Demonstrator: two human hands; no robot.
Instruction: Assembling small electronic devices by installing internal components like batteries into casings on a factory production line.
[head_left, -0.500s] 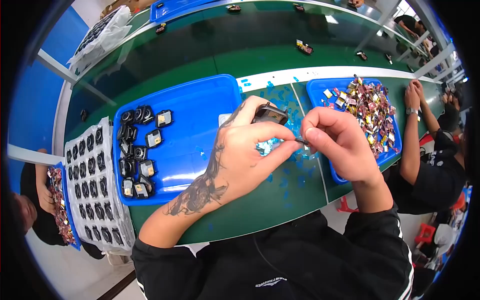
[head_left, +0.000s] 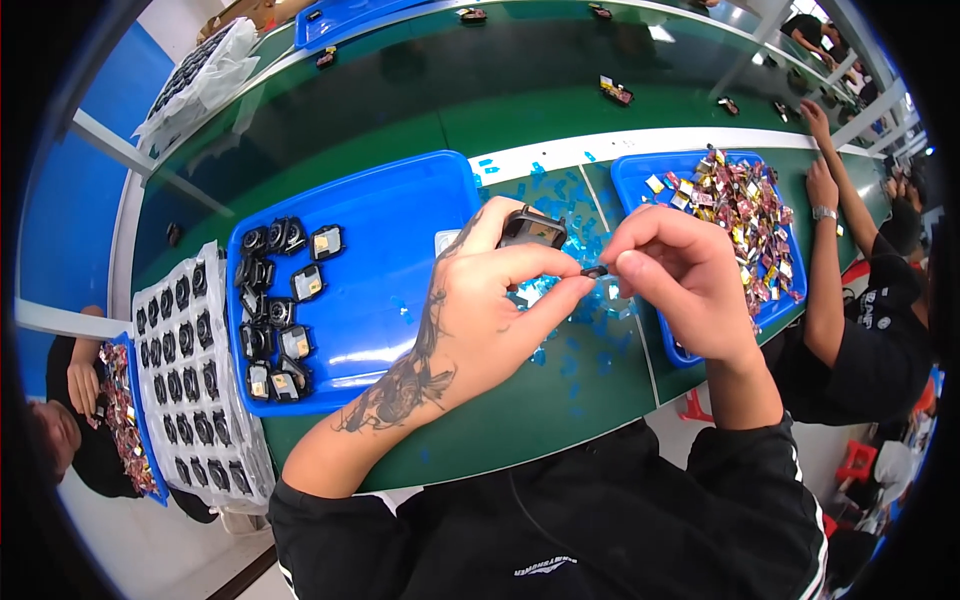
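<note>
My left hand [head_left: 490, 290] is closed. Its curled rear fingers hold a black watch case [head_left: 533, 229] with a grey and tan inside, and its thumb and forefinger pinch a small black piece [head_left: 594, 271]. My right hand [head_left: 685, 280] meets it from the other side, thumb and forefinger pressed together at that piece's right end. Whatever lies between those right fingertips is too small to make out. Under both hands, blue film scraps [head_left: 570, 330] are scattered over the green table [head_left: 480, 440].
On the left, a blue tray [head_left: 385, 280] holds several black watch cases, beside a white tray of them [head_left: 160, 400]. To the right stands a blue tray [head_left: 685, 340] heaped with small circuit parts [head_left: 740, 215]. Beyond runs a green conveyor belt [head_left: 400, 105]. Co-workers sit either side.
My hands keep nearly the same place; the small black piece shows a little more between the fingertips. Parts on the belt have shifted slightly right. The right co-worker's one hand has reached toward the belt.
</note>
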